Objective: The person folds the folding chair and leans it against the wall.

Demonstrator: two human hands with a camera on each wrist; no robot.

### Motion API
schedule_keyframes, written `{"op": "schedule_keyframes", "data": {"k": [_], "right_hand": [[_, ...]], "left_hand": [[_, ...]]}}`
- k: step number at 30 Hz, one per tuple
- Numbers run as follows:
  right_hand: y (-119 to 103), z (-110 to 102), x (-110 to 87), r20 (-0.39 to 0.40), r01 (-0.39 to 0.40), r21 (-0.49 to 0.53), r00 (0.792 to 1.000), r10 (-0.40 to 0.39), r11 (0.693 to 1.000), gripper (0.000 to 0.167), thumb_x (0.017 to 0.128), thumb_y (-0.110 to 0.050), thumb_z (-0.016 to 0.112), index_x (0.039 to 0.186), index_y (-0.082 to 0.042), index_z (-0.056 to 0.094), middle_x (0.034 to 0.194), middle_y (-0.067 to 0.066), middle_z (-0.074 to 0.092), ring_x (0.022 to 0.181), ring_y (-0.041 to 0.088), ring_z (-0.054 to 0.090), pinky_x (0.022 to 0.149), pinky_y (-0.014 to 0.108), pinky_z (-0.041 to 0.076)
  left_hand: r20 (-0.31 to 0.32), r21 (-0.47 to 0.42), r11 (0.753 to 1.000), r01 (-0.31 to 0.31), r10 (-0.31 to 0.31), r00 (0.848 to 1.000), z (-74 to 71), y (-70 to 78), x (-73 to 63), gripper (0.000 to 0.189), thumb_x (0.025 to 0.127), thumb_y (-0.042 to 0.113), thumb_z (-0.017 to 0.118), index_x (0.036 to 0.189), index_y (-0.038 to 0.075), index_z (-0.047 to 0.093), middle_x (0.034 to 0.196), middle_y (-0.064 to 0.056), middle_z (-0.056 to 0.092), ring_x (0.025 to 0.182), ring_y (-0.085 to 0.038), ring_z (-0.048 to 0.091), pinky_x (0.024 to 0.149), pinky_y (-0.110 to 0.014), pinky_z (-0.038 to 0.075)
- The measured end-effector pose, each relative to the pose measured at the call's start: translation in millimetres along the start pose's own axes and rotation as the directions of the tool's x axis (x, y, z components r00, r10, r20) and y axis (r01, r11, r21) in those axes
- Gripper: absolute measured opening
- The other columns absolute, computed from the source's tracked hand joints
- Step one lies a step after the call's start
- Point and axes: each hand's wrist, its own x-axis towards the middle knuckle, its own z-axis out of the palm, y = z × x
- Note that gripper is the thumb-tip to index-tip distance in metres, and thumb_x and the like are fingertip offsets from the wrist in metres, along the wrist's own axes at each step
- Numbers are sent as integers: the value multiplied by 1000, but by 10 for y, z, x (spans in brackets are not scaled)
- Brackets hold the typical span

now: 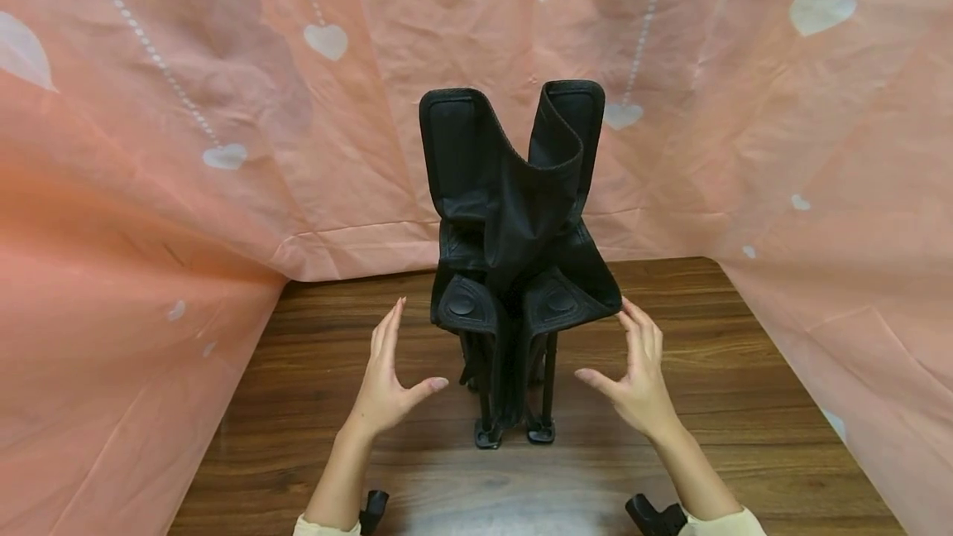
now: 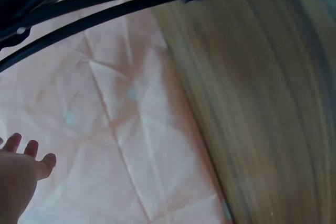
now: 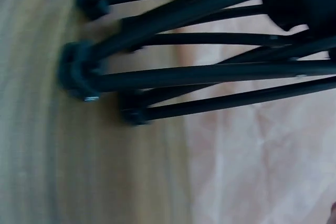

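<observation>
A black folding chair (image 1: 514, 222) stands upright on the wooden surface, its fabric bunched and its legs drawn close together. The left hand (image 1: 383, 395) is held to the left of it, fingers straight and thumb spread, a gap away from the frame. On the other side, the right hand (image 1: 642, 387) has its fingertips right at the fabric's right corner, thumb pointing inward. Neither palm holds anything. Crossed tubular legs (image 3: 210, 77) with plastic feet fill the upper part of the right wrist view. Blurred leg tubes (image 2: 89, 19) also show in the left wrist view.
A pink curtain (image 1: 372, 172) with white hearts hangs behind and on both sides of the brown wood-grain surface (image 1: 313, 437). Black wrist devices (image 1: 655, 515) sit under both wrists near the bottom edge of the head view.
</observation>
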Motion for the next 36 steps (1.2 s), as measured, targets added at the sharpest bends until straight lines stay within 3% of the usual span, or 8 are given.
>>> {"op": "schedule_keyframes", "data": {"k": [3, 6, 9, 11, 16, 19, 26, 36], "right_hand": [[94, 110, -103, 137, -35, -28, 990, 38, 999, 99, 74, -48, 79, 147, -1, 32, 153, 26, 21, 139, 47, 15, 101, 75, 18], [166, 223, -174, 249, -82, -55, 964, 93, 995, 102, 69, -40, 84, 149, -4, 31, 156, 25, 20, 141, 49, 13, 100, 79, 15], [212, 326, -239, 317, -121, -97, 937, 145, 988, 104, 67, -36, 86, 149, -4, 32, 158, 23, 21, 143, 48, 14, 98, 79, 18], [230, 386, -280, 345, -135, -110, 924, 165, 985, 106, 66, -37, 87, 150, -4, 31, 158, 24, 21, 143, 49, 15, 97, 78, 21], [231, 499, -360, 410, -170, -99, 891, 196, 980, 112, 65, -39, 87, 151, -1, 26, 158, 25, 21, 143, 51, 14, 98, 80, 21], [216, 547, -386, 439, -183, -96, 874, 206, 979, 115, 66, -40, 86, 151, 3, 23, 157, 25, 23, 143, 51, 15, 99, 81, 21], [221, 644, -436, 459, -194, -105, 861, 220, 975, 115, 67, -43, 86, 150, 5, 24, 153, 29, 29, 142, 52, 20, 100, 81, 22], [273, 733, -485, 505, -247, -67, 827, 246, 967, 112, 69, -42, 85, 155, -8, 20, 158, 21, 24, 147, 48, 12, 107, 78, 15]], "left_hand": [[80, -2, 999, 34, -34, 996, 69, -30, -38, 117, 71, 60, 78, 157, 25, 6, 163, -6, 12, 148, -34, 14, 106, -76, 25], [184, 25, 996, 88, -91, 979, 138, -68, -86, 123, 67, 65, 77, 157, 28, 2, 164, -6, 10, 149, -37, 11, 109, -75, 22], [293, 65, 984, 166, -177, 939, 208, -110, -137, 126, 65, 60, 81, 156, 33, -1, 164, -8, 9, 150, -38, 9, 112, -73, 19], [352, 88, 974, 208, -226, 908, 253, -130, -166, 127, 65, 55, 84, 157, 29, -1, 164, -11, 9, 150, -38, 9, 113, -72, 17], [445, 112, 967, 228, -254, 859, 371, -172, -218, 126, 68, 50, 84, 157, 17, 2, 163, -12, 10, 150, -37, 9, 114, -71, 14], [478, 105, 970, 220, -243, 844, 452, -207, -245, 125, 69, 51, 83, 157, 18, 0, 164, -11, 9, 150, -37, 9, 115, -70, 14], [503, 110, 961, 253, -274, 820, 607, -293, -304, 125, 73, 54, 79, 156, 13, -4, 163, -12, 10, 150, -38, 9, 115, -69, 13], [530, 137, 953, 269, -300, 793, 718, -341, -321, 122, 74, 56, 77, 157, 10, -1, 164, -14, 5, 150, -36, 10, 118, -66, 9]]}}
